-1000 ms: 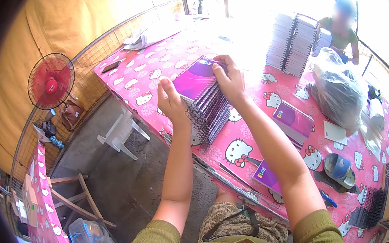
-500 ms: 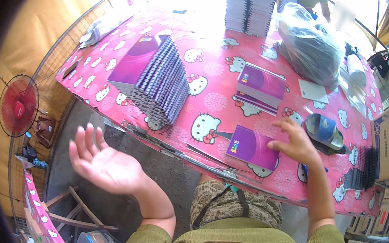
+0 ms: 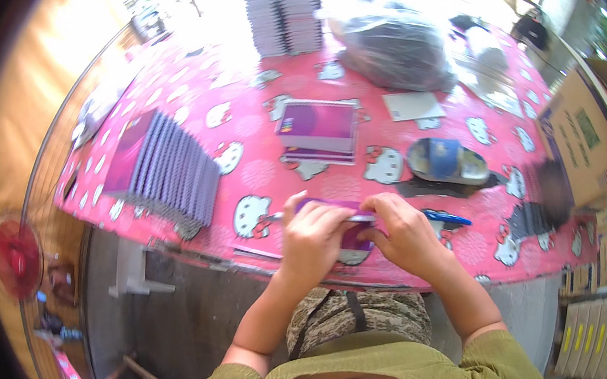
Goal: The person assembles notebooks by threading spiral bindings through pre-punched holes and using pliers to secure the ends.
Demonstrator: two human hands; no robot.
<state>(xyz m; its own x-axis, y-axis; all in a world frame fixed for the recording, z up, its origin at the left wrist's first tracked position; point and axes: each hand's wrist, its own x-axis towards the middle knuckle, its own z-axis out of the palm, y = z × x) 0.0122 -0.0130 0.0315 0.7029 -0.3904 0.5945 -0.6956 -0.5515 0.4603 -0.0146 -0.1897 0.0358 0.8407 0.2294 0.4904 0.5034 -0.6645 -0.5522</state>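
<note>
A person seated at a table with a pink cartoon-cat tablecloth (image 3: 424,146), seen from above. Far to the left of the fingers, down on the floor, stands a red fan (image 3: 15,258). On the table, well left of the hands, a fanned row of purple spiral notebooks (image 3: 166,169) leans like shingles, apparently finished. The left hand (image 3: 313,238) has its fingers curled together and pressed down on a small purple notebook (image 3: 353,238) lying near the table's front edge, directly under both hands. The right hand (image 3: 405,232) meets it from the other side, fingertips bunched as if pinching the notebook's top edge (exactly what is pinched cannot be told). Beyond the fingers lies a short stack of purple notebooks (image 3: 318,129). Just right of the fingers rests a blue pen (image 3: 447,219), and past it a dish holding a blue roll (image 3: 446,161). At the far edge sit tall stacks of notebooks (image 3: 284,9) and a full plastic bag (image 3: 398,38). Judging by the piles, many remain to be handled, this one is in work
</note>
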